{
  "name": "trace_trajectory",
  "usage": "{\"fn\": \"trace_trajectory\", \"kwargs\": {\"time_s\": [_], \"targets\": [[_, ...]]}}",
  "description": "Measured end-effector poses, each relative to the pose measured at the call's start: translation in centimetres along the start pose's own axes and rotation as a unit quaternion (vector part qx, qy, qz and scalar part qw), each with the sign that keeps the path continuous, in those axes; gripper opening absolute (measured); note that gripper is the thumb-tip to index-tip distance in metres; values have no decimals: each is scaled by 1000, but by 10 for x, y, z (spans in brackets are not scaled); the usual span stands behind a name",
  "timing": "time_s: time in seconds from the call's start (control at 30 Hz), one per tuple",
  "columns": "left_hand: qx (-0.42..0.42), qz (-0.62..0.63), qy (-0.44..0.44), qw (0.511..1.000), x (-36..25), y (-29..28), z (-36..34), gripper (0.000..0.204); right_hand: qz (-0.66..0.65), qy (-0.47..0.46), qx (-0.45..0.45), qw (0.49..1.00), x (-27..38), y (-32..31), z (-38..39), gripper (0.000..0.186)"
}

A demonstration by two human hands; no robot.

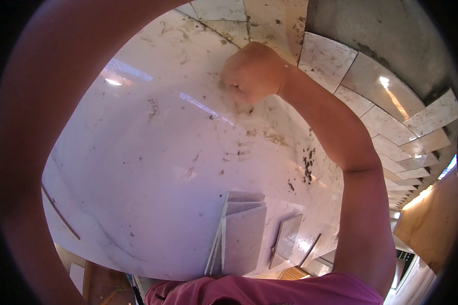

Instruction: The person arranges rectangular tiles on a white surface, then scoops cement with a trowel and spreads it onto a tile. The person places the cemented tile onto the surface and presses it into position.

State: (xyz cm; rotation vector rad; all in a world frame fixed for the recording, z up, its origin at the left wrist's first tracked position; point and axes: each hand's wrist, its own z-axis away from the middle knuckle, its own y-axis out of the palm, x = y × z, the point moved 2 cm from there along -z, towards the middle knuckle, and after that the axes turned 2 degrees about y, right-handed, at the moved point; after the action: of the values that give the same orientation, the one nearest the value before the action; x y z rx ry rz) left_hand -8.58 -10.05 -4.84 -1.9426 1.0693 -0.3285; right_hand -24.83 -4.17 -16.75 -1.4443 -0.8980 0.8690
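My right hand (252,73) is closed, its fingers curled in against the dirty glossy white marbled surface (152,173). It is close to the seam where that surface meets smaller tiles (275,25). Whatever it may hold is hidden by the fingers. Brown smears mark the white surface beside and below the fist. My left arm (30,137) sweeps up along the left side and leaves the picture at the top, so that hand is out of sight.
Several grey-white cut tiles (243,239) lean together at the bottom, with a single tile (286,240) beside them. Dark crumbs (308,165) are scattered below my right forearm. Staggered pale tiles (387,124) border bare grey cement (381,30). A thin brown strip (60,212) is at left, a wooden board (432,223) at right.
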Motion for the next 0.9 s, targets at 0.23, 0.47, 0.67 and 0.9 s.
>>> {"fn": "trace_trajectory", "kwargs": {"time_s": [0.23, 0.47, 0.67, 0.9], "targets": [[2, 14, 0, 1000, 2, -1, 0, 21, 7, -20, 63, 998, 21, -11, -10, 19], [-31, 13, 21, 999, 1, -1, 3, 19, 56, 13, 85, 995, 6, -8, -13, 18], [10, 36, -15, 999, 1, 0, -2, 19, 46, 53, 114, 991, 2, -14, -10, 15], [9, 3, 13, 1000, 3, 2, -2, 20, 46, 15, 105, 993, 12, -17, -4, 14]]}}
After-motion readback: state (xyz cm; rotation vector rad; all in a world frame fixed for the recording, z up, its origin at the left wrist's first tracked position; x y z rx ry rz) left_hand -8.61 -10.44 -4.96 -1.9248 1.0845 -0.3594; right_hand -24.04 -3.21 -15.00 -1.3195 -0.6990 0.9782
